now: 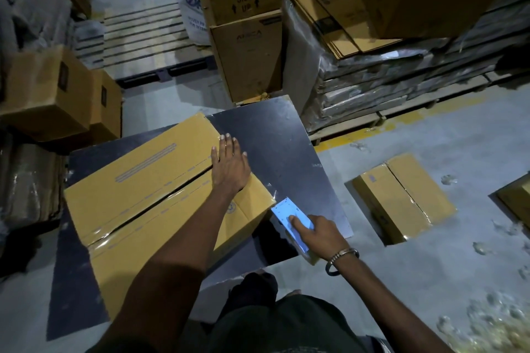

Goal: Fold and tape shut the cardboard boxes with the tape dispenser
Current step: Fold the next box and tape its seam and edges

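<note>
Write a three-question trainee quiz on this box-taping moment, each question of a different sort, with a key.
1. True or false: the left hand lies flat on the box on the table.
2. The right hand holds: A) a knife B) the tape dispenser C) nothing.
3. Fill in: a second taped box sits on the ____.

Key: 1 true; 2 B; 3 floor.
</note>
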Demonstrator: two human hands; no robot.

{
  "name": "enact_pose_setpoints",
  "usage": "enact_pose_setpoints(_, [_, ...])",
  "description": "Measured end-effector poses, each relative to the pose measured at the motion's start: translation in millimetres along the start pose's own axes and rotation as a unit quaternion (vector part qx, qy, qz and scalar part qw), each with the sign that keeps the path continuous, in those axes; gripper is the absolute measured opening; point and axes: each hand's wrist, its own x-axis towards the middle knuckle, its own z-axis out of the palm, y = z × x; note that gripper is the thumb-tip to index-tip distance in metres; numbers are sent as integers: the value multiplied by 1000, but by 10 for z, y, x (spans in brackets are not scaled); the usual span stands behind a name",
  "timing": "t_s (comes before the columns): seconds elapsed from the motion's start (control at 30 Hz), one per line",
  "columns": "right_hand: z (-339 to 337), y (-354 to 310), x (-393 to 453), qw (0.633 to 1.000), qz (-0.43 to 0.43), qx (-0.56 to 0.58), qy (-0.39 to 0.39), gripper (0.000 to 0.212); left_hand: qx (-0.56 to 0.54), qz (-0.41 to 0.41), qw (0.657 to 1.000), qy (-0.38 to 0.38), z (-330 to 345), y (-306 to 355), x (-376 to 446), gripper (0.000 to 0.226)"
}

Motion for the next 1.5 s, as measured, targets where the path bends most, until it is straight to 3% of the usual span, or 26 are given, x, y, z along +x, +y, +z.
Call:
enact_pose_setpoints(0.2, [-90, 105, -161, 1000, 2, 21, 6, 52, -4, 8, 1000, 7, -2, -12, -6, 65])
enact_pose_setpoints(0.33, [-114, 223, -173, 1000, 12, 24, -9, 63, -8, 8, 1000, 8, 12, 12, -36, 64])
enact_pose_setpoints(0.43, [-25, 209, -109, 1000, 13, 15, -13, 56, -9, 2, 1000, 4, 15, 21, -34, 64])
enact_pose_setpoints(0.73, [222, 83, 79, 997, 50, 54, 37, 61, -9, 4, 1000, 10, 4, 35, -51, 65])
enact_pose_setpoints(0.87, [300, 104, 167, 980, 119, 154, 36, 56, -13, -2, 1000, 18, 19, 59, -61, 65])
enact_pose_setpoints(1.0, [339, 177, 273, 928, 197, 317, 17, 63, -17, -1, 1000, 23, 25, 60, -75, 65])
enact_pose_setpoints(1.13, [413, 336, 232, 952, 189, 239, 4, 64, -26, 2, 1000, 17, 16, 53, -70, 67])
enact_pose_setpoints(1.2, [406, 415, 204, 964, 171, 202, 16, 55, -29, 4, 999, 16, 29, 30, -58, 70])
enact_pose_setpoints(1.3, [356, 501, 189, 990, 109, 36, 82, 53, -58, 4, 998, 8, 23, 11, -53, 77])
enact_pose_setpoints(1.37, [351, 566, 225, 985, 84, -67, 134, 57, -88, 13, 996, 15, 2, 11, -105, 82])
enact_pose_setpoints(1.5, [303, 753, 384, 966, 9, -162, 202, 48, -177, 56, 983, 5, -82, 112, -583, 95])
